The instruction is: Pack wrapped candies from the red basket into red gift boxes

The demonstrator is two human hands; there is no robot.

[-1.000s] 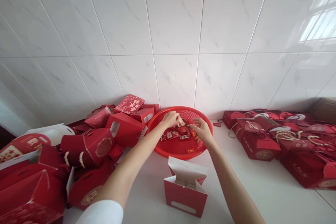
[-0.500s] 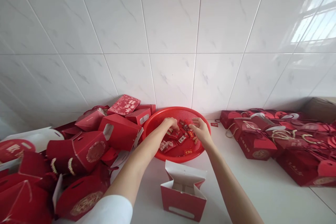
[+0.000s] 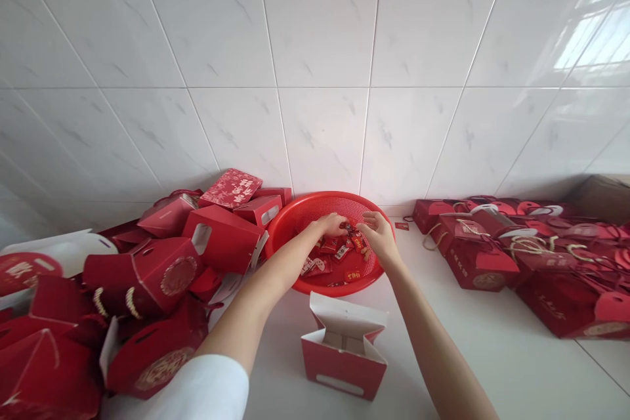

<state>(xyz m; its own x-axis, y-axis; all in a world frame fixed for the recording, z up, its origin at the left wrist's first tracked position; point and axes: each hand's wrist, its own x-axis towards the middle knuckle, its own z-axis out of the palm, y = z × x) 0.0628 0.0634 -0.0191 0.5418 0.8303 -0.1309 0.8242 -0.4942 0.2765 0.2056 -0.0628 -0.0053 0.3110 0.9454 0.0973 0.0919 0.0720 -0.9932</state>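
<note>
A red plastic colander basket stands against the wall with small wrapped candies scattered over its bottom. Inside it, my left hand has its fingers pressed together at the candies; what they grip is hidden. My right hand hangs over the basket's right side, fingers curved and apart from the thumb, with nothing visible in it. Between my forearms a red gift box stands upright on the white surface, its top flaps raised and its inside visible.
Red gift boxes lie in a jumbled pile on the left. Rows of closed red boxes with cord handles stand on the right. A small red packet lies beside the basket. White tiles cover the wall behind.
My left hand has shifted a little to the right and upward among the candies. My right hand stays over the basket's right side. The view has tilted slightly.
</note>
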